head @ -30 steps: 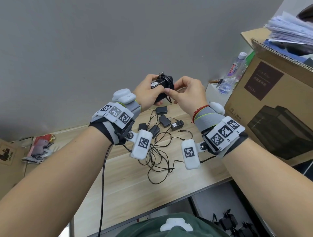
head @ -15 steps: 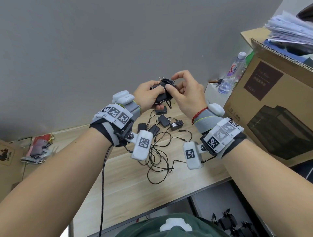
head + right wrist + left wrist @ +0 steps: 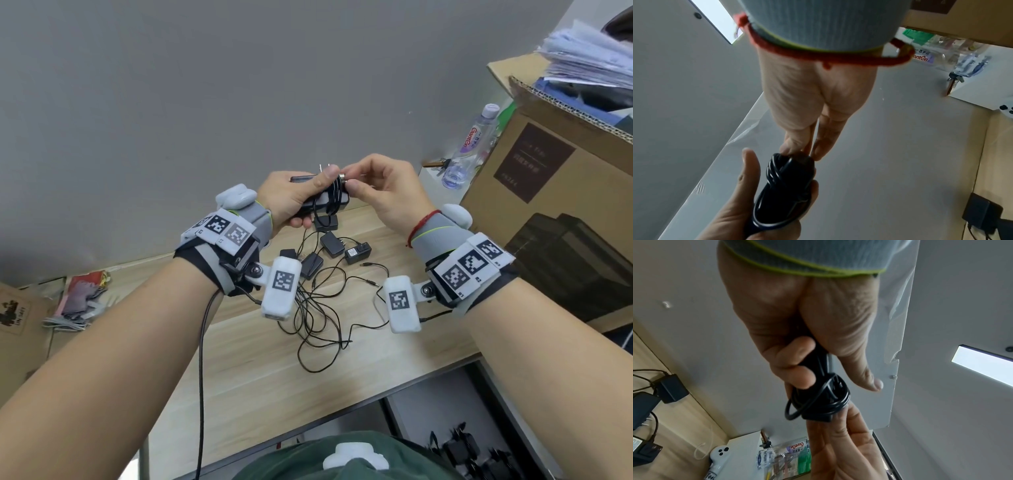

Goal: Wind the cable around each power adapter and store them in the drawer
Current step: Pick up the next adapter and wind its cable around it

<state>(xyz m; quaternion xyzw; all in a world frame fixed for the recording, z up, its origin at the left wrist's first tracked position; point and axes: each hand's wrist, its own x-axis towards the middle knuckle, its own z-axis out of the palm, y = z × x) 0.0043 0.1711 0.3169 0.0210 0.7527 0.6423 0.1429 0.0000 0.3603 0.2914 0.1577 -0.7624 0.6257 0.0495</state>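
Note:
In the head view my left hand (image 3: 313, 198) grips a black power adapter (image 3: 339, 202) above the table, prongs up, with its thin black cable coiled round the body. My right hand (image 3: 349, 178) pinches the cable's metal plug end (image 3: 342, 177) at the top of the coil between thumb and forefinger. The left wrist view shows the coil (image 3: 835, 395) crossing the adapter, with a short loop hanging loose. In the right wrist view my right hand (image 3: 803, 152) has its fingertips on the adapter's end (image 3: 785, 186). Several more black adapters (image 3: 332, 244) lie on the table, their cables (image 3: 318, 308) tangled.
The wooden table (image 3: 257, 370) stands against a grey wall. A large cardboard box (image 3: 548, 212) stands at the right, with a clear water bottle (image 3: 474, 144) beside it. Dark items (image 3: 462, 452) lie below the table's front edge at the bottom right.
The adapter has tipped from upright to lying nearly level in my left hand. My right hand came over the top of it and now pinches the plug end against the coil.

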